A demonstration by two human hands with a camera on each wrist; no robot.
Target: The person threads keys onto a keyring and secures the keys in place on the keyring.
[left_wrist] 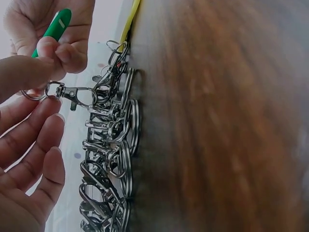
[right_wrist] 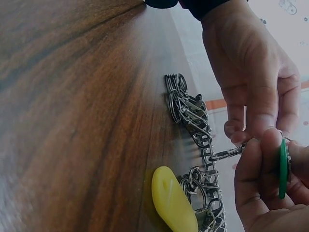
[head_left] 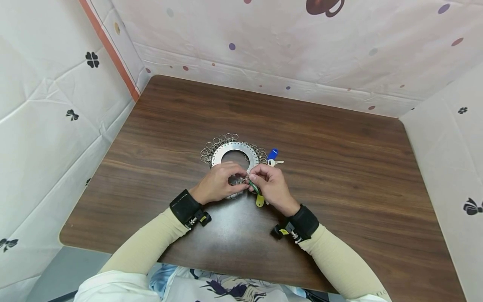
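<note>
A flat silver metal ring (head_left: 222, 152) lies on the table, edged with many small snap hooks and split rings. In the left wrist view, one snap hook (left_wrist: 73, 95) sticks out from the edge. My left hand (head_left: 219, 181) pinches the split ring (left_wrist: 32, 94) at its end between thumb and fingers. A green key tag (right_wrist: 283, 169) is gripped by my right hand (head_left: 274, 188), its fingertips close to that split ring. Whether the tag's own ring is threaded on the split ring is hidden by the fingers.
A yellow key tag (head_left: 260, 201) hangs off the metal ring's near right side. A blue key tag (head_left: 272, 154) with a key (head_left: 276, 162) lies at its right. Brown wooden table (head_left: 339, 167) surrounds them, with patterned cloth walls (head_left: 264, 50) behind and at the sides.
</note>
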